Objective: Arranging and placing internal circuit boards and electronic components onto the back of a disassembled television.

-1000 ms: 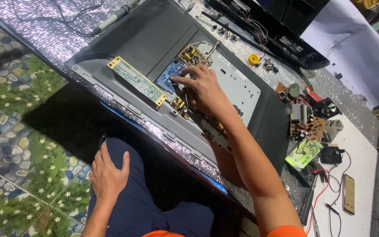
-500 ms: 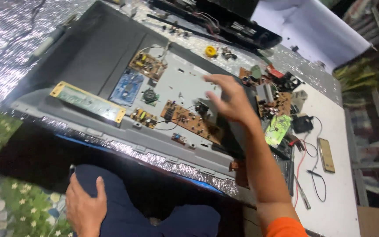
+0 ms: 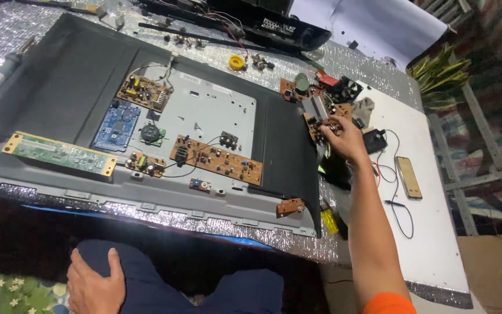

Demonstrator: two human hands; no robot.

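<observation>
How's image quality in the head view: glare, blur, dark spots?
Head view: sharp on the boards, e.g. long brown board; right hand slightly soft over the loose boards. Foil sheet sparkles with speckled glare; white table bright, not blown out. Under the panel edge it is deep shadow, left hand dim on the knee. Wide-angle tilt skews the panel.

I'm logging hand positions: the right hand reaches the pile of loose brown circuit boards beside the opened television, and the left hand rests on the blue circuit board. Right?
Not quite: in the head view the left hand rests on the dark-blue trousered knee, not on the blue circuit board.
</observation>
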